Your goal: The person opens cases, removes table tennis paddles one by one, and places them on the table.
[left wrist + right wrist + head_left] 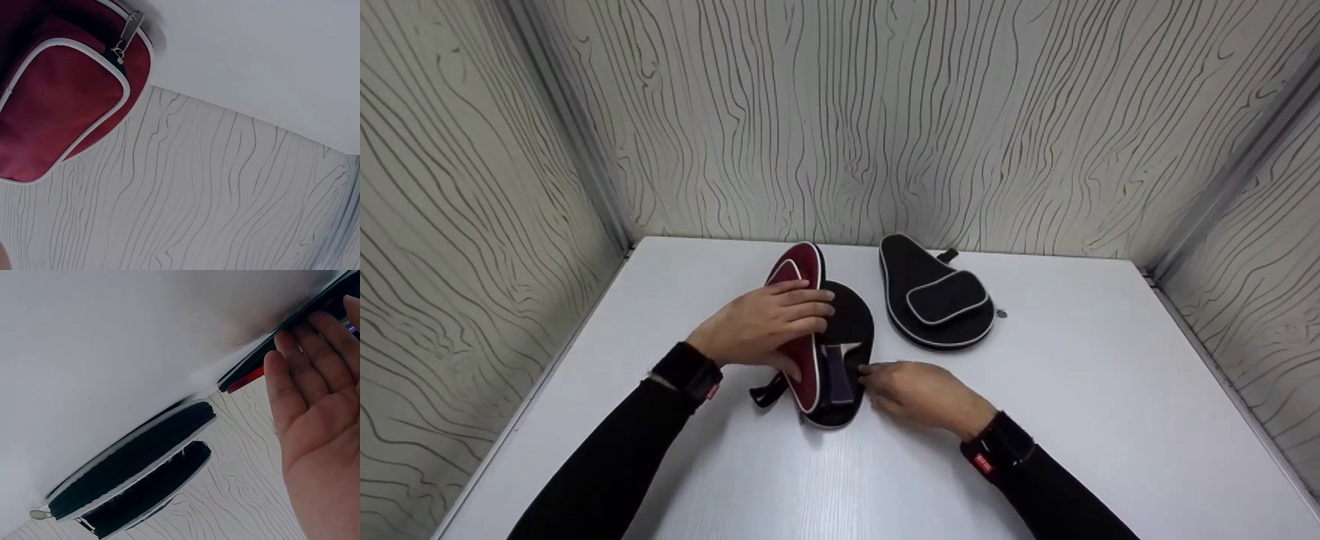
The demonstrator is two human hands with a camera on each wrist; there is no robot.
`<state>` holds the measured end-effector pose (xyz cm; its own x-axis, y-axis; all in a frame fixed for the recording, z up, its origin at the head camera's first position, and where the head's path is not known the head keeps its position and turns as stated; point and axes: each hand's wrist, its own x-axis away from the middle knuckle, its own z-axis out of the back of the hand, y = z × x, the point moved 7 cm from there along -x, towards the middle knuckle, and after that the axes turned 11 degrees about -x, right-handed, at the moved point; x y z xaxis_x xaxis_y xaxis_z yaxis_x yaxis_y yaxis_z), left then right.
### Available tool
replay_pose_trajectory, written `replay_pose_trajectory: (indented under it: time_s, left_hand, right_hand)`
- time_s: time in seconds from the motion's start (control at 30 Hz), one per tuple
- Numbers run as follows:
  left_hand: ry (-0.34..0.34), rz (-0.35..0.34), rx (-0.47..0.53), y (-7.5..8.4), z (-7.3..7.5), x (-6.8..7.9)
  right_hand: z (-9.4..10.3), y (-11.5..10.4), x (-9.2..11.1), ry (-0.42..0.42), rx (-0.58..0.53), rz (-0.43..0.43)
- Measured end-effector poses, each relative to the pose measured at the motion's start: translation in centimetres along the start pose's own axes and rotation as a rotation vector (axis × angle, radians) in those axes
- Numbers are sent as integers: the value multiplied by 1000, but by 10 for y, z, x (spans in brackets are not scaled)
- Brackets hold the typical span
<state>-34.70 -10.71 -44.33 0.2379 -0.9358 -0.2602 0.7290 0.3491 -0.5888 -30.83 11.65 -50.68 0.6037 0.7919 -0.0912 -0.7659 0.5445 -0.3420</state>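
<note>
A red table tennis bat case (pixel 808 375) with white piping lies near the table's middle, its red cover lifted and tilted to the left. Inside the black-lined half sits a table tennis bat (pixel 838 375), its dark blue handle toward the front. My left hand (pixel 769 322) holds the cover, fingers across its edge and thumb on the red face. The left wrist view shows the case's red pocket (pixel 67 107) and a zip pull (pixel 130 31). With fingers extended, my right hand (pixel 919 394) touches the case's right edge; its palm shows in the right wrist view.
A black bat case (pixel 911 262) with white piping and a pocket lies at the back right. A black strap (pixel 767 392) sticks out left of the red case. The white table (pixel 1080 360) meets wood-patterned panels (pixel 840 120) at the back and sides.
</note>
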Motion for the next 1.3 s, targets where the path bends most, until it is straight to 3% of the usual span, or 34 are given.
replay_pose_trajectory:
  time_s: [0.2,0.47,0.87,1.1,1.3]
  left_hand:
    - [-5,89,25,-8,4,15]
    - [-48,211,7,-24,3,34]
    - [-122,431,10,-58,-5,90]
    - [-236,526,45,-67,-7,122]
    - [-356,615,177,-63,-15,125]
  right_hand:
    - [-3,-5,-9,7,11,-62]
    - [-5,-9,-31,31,61,-74]
    - [-5,7,-77,14,-27,-116]
    - [-2,11,-95,30,-16,-83]
    - [-2,16,-105,24,-52,-83]
